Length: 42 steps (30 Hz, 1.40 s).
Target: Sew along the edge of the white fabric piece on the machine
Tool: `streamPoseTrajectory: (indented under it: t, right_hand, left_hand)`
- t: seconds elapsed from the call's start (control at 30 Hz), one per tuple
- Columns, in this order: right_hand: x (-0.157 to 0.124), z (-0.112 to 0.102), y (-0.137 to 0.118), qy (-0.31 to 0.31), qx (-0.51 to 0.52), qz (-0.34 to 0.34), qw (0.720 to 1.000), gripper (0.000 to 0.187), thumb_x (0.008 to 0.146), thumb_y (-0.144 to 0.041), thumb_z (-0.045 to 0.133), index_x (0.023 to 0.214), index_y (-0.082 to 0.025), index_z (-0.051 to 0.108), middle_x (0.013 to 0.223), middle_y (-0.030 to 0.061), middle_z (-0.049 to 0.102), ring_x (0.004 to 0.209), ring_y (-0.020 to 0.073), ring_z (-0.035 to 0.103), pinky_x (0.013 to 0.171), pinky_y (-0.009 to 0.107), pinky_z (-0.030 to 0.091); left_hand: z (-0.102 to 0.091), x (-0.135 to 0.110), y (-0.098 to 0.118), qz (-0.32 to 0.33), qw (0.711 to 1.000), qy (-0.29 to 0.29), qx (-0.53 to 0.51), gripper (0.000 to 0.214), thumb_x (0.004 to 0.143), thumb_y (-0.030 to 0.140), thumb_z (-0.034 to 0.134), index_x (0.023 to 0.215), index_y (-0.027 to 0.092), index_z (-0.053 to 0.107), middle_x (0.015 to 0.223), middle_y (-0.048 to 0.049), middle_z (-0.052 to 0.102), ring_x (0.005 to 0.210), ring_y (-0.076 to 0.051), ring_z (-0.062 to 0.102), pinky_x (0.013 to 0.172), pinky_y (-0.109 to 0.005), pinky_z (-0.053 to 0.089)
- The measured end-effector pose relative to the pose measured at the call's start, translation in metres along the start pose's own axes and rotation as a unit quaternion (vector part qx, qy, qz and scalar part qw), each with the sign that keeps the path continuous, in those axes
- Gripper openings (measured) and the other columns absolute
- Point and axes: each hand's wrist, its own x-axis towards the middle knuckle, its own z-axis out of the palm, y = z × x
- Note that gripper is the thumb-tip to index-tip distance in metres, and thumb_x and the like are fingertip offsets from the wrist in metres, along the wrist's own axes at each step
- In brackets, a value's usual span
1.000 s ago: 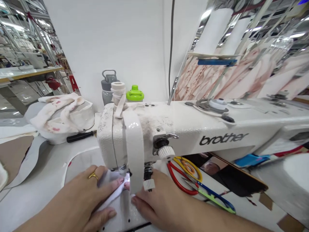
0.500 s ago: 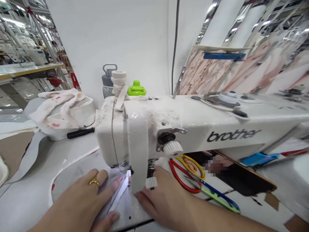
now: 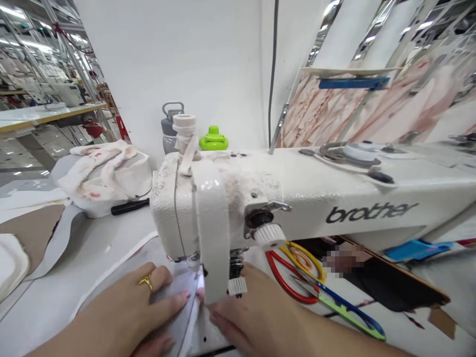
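Observation:
A white Brother sewing machine (image 3: 297,198) fills the middle of the view. My left hand (image 3: 130,312), with a gold ring, lies flat with fingers stretched out on a piece of white fabric (image 3: 178,292) just left of the presser foot (image 3: 199,277). My right hand (image 3: 253,312) rests on the machine bed right of the needle, its fingertips pressing the fabric's edge near the foot. The needle itself is hidden behind a white strap hanging from the machine head.
Scissors with red, yellow, blue and green handles (image 3: 316,282) lie right of my right hand. A pile of white, red-stained cloth (image 3: 100,173) and a black-handled tool (image 3: 130,207) sit at left. Two bottles (image 3: 193,139) stand behind the machine. Pink fabric (image 3: 372,114) hangs behind.
The fabric has slid further under the foot, and both hands have shifted slightly with it. The view has moved a little to the left and nearer.

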Motion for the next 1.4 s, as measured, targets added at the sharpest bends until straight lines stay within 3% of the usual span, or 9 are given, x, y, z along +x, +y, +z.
streamPoseTrajectory:
  t: [0.13,0.27,0.43,0.67,0.9,1.07,1.2,1.3,1.4]
  right_hand:
    - [0.005,-0.001,0.000,-0.057,0.012,0.008,0.998,0.026,0.098,-0.030,0.047,0.105,-0.022,0.071,0.092,0.0074,0.067,0.092,0.0249,0.058,0.078,0.036,0.046]
    - [0.004,-0.001,-0.001,-0.053,0.017,0.023,0.998,0.026,0.097,-0.028,0.047,0.099,-0.021,0.073,0.092,0.0082,0.067,0.092,0.0252,0.058,0.078,0.036,0.047]
    - [-0.002,0.004,0.002,0.018,-0.009,0.011,1.000,0.030,0.096,-0.027,0.048,0.079,-0.020,0.072,0.096,0.0100,0.068,0.092,0.0269,0.059,0.083,0.040,0.048]
    - [0.002,-0.005,0.001,-0.040,-0.005,-0.013,0.999,0.023,0.098,-0.029,0.049,0.106,-0.022,0.070,0.091,0.0071,0.068,0.088,0.0251,0.060,0.079,0.037,0.049]
    - [-0.002,0.005,0.002,0.034,0.000,0.005,0.999,0.028,0.097,-0.026,0.048,0.103,-0.020,0.074,0.100,0.0109,0.070,0.093,0.0274,0.061,0.083,0.040,0.050]
    - [-0.001,0.008,0.003,0.066,-0.027,0.006,0.997,0.027,0.092,-0.026,0.054,0.114,-0.022,0.071,0.091,0.0088,0.072,0.085,0.0281,0.064,0.079,0.040,0.054]
    - [-0.002,0.013,0.006,0.097,-0.004,-0.014,0.995,0.030,0.091,-0.020,0.051,0.115,-0.025,0.069,0.102,0.0066,0.073,0.089,0.0261,0.067,0.082,0.038,0.054]
    - [-0.005,0.018,0.011,0.090,0.013,-0.024,0.996,0.027,0.092,-0.019,0.049,0.107,-0.025,0.070,0.104,0.0065,0.072,0.093,0.0235,0.068,0.082,0.034,0.055]
    - [-0.008,0.022,0.014,0.082,0.007,-0.033,0.996,0.030,0.096,-0.024,0.046,0.119,-0.027,0.066,0.111,0.0082,0.070,0.097,0.0224,0.069,0.080,0.032,0.057]
  left_hand:
    - [0.025,-0.013,0.011,-0.012,0.997,0.066,0.025,0.049,0.083,0.032,0.045,0.131,0.032,0.053,0.106,-0.0080,0.069,0.081,-0.027,0.064,0.062,-0.035,0.050]
    - [0.035,-0.016,0.012,-0.019,0.997,0.071,0.023,0.054,0.082,0.033,0.047,0.135,0.033,0.049,0.107,-0.0086,0.068,0.083,-0.029,0.063,0.063,-0.038,0.049]
    - [0.025,-0.004,0.017,-0.023,0.995,0.077,0.052,0.045,0.081,0.032,0.050,0.126,0.028,0.057,0.102,-0.0094,0.068,0.081,-0.028,0.064,0.064,-0.037,0.049]
    - [0.015,0.004,0.020,-0.027,0.996,0.067,0.058,0.047,0.082,0.038,0.057,0.126,0.022,0.056,0.107,-0.0108,0.070,0.085,-0.028,0.066,0.070,-0.038,0.052]
    - [0.009,0.006,0.018,-0.015,0.996,0.046,0.073,0.045,0.080,0.041,0.062,0.119,0.019,0.061,0.104,-0.0113,0.072,0.084,-0.028,0.068,0.069,-0.038,0.055]
    - [0.007,0.011,0.022,-0.074,0.996,-0.045,0.021,0.051,0.084,0.042,0.062,0.130,0.020,0.057,0.118,-0.0135,0.067,0.100,-0.034,0.062,0.081,-0.048,0.052]
    - [0.000,0.018,0.024,-0.148,0.977,-0.138,-0.067,0.055,0.087,0.048,0.057,0.134,0.019,0.057,0.120,-0.0172,0.064,0.101,-0.037,0.058,0.084,-0.058,0.048]
    - [-0.004,0.019,0.024,-0.157,0.972,-0.156,-0.081,0.056,0.090,0.052,0.051,0.136,0.020,0.055,0.128,-0.0176,0.060,0.110,-0.038,0.054,0.091,-0.059,0.045]
    - [-0.005,0.017,0.025,-0.149,0.974,-0.158,-0.064,0.061,0.092,0.055,0.047,0.141,0.019,0.050,0.131,-0.0196,0.058,0.112,-0.038,0.053,0.092,-0.058,0.045]
